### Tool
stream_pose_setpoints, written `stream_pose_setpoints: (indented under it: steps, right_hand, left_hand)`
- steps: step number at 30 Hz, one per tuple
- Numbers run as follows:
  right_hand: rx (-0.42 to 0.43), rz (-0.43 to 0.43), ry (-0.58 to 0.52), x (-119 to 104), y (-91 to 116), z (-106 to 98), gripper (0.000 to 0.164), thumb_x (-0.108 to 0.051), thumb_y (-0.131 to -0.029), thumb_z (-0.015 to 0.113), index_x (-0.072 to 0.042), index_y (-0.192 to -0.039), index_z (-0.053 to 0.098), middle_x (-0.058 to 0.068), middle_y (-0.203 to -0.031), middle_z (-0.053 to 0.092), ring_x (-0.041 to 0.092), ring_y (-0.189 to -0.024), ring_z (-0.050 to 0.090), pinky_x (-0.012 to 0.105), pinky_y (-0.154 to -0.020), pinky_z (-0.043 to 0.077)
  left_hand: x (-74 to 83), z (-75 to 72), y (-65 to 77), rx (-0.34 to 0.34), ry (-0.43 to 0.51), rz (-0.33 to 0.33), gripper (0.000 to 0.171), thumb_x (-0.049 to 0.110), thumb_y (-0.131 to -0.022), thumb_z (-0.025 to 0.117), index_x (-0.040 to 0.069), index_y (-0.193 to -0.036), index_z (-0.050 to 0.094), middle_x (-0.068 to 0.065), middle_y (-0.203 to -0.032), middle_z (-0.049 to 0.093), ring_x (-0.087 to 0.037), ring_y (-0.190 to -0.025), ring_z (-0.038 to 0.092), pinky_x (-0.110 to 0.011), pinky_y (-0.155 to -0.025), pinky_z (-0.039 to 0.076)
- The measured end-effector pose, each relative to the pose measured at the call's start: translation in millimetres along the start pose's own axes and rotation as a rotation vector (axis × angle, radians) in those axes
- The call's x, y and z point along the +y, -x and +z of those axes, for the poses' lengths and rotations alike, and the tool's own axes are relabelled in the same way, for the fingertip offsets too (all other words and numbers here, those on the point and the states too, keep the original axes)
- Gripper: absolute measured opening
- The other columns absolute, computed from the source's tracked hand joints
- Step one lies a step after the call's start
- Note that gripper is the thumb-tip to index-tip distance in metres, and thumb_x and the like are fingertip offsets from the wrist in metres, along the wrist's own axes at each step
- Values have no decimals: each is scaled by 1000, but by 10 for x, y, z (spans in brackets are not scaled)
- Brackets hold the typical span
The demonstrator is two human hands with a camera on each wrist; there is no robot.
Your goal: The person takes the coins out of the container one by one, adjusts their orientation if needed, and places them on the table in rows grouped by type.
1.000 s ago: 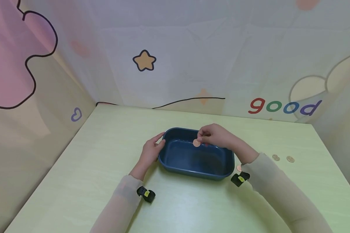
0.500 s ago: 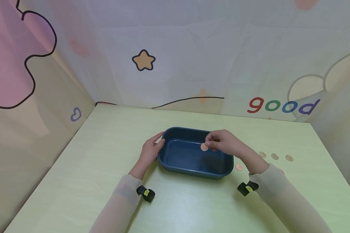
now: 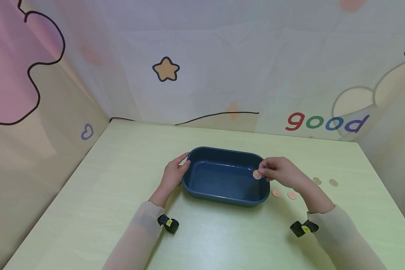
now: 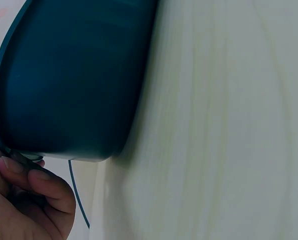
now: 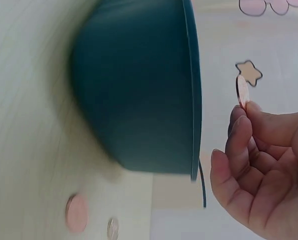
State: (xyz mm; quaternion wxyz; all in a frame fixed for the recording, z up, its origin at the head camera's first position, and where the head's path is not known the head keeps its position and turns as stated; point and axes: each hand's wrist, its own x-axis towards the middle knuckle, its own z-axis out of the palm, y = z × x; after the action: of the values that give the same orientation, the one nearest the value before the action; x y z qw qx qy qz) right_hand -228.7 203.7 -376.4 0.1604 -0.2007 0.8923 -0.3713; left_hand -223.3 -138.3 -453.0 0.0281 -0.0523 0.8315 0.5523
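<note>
In the head view a dark blue rectangular basin (image 3: 222, 149) sits on the table. My left hand (image 3: 174, 174) grips its left end, thumb at the rim; the left wrist view shows curled fingers (image 4: 51, 187) at the basin's corner. My right hand (image 3: 281, 171) pinches a copper-coloured coin (image 3: 257, 174) between thumb and fingertips. That coin overlaps the inside of the basin's right end in the head view. In the right wrist view, the coin (image 5: 242, 91) stands nearly on edge, beyond the basin's rim (image 5: 195, 100).
Two copper coins (image 3: 291, 195) lie on the table right of the basin, below my right hand. Farther right are two duller, yellowish coins (image 3: 333, 182). A printed cloth (image 3: 206, 75) with a star and the word "good" hangs behind the table (image 3: 121, 168).
My right hand has moved right and slightly nearer, carrying the coin from over the basin's middle to its right end. My left hand keeps its hold, and the basin stays in place.
</note>
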Motion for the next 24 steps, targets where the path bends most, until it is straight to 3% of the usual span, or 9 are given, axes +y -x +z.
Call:
stream_pose_setpoints:
  steps: [12,24]
  right_hand:
    - [43,61,4,285,288,-228,18,-12,-103,59,4,-110,65,11,-99,71,16,-84,62,22,-75,54]
    - [104,124,110,576,545,-464,19,-12,-105,56,5,-107,64,11,-97,71,8,-78,60,20,-71,53]
  left_hand:
    - [1,10,-9,-2,-1,-11,47,21,-104,57,12,-150,54,7,-50,35,-9,-36,33,-22,-43,34]
    - [-12,1,-8,-4,-3,5,47,20,-104,56,12,-150,53,8,-48,34,-7,-36,32,-21,-43,34]
